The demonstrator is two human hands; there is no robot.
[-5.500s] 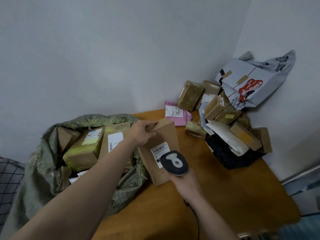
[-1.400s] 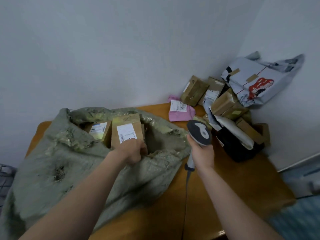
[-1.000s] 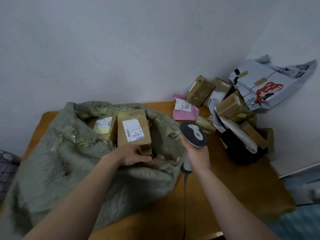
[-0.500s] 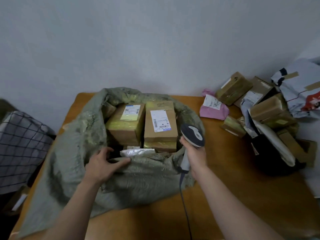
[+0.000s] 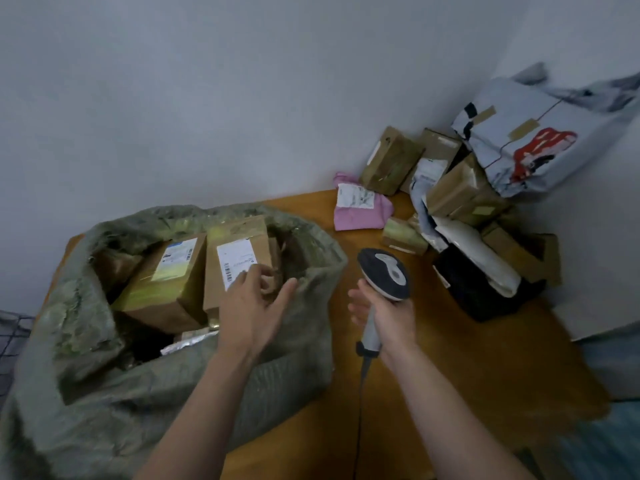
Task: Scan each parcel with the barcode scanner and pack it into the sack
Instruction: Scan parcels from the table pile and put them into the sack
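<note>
Left hand [image 5: 252, 306] is open with fingers spread over the mouth of the green sack [image 5: 104, 393]. Its fingertips overlap the label of a brown box [image 5: 242, 251] standing inside beside a second labelled box [image 5: 166, 282], contact unclear. Right hand [image 5: 391, 317] grips the handle of the barcode scanner [image 5: 382, 275], head up, above the tabletop [image 5: 467, 375] just right of the sack. The pile of parcels [image 5: 460, 192] sits in the far right corner, with the pink mailer [image 5: 360, 213] on its sack side.

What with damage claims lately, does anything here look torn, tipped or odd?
Nothing looks spilled or crushed. The parcel pile in the corner is a loose heap: boxes lie tilted and a grey mailer bag leans on the wall atop them.
</note>
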